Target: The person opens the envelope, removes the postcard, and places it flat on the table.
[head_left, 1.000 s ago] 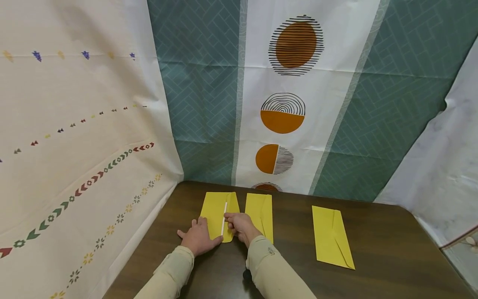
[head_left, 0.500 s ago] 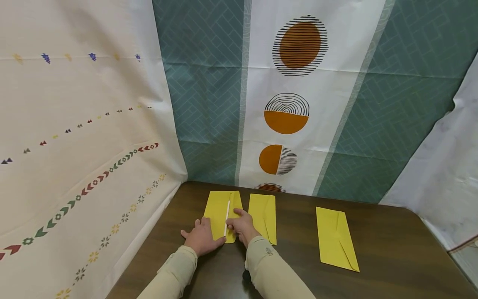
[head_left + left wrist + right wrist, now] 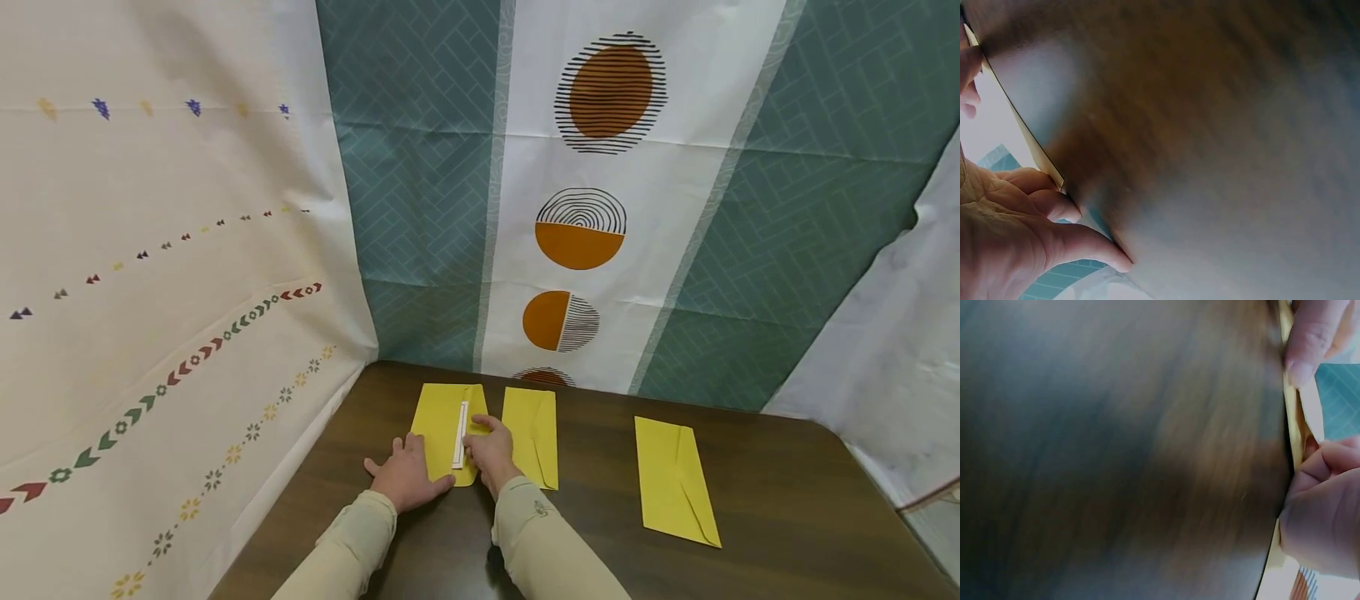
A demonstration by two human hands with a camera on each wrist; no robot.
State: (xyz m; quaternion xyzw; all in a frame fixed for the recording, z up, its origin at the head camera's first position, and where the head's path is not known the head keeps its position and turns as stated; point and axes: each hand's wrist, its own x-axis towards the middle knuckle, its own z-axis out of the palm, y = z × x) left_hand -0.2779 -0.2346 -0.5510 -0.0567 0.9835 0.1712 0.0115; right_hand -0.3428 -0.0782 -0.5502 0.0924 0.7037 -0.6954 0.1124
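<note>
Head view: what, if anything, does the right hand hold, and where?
White rectangular paper slip with dark outline, pinched by the fingers at its right edge.

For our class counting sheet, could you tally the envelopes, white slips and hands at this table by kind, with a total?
Envelopes: 3
White slip: 1
Hands: 2
Total: 6
</note>
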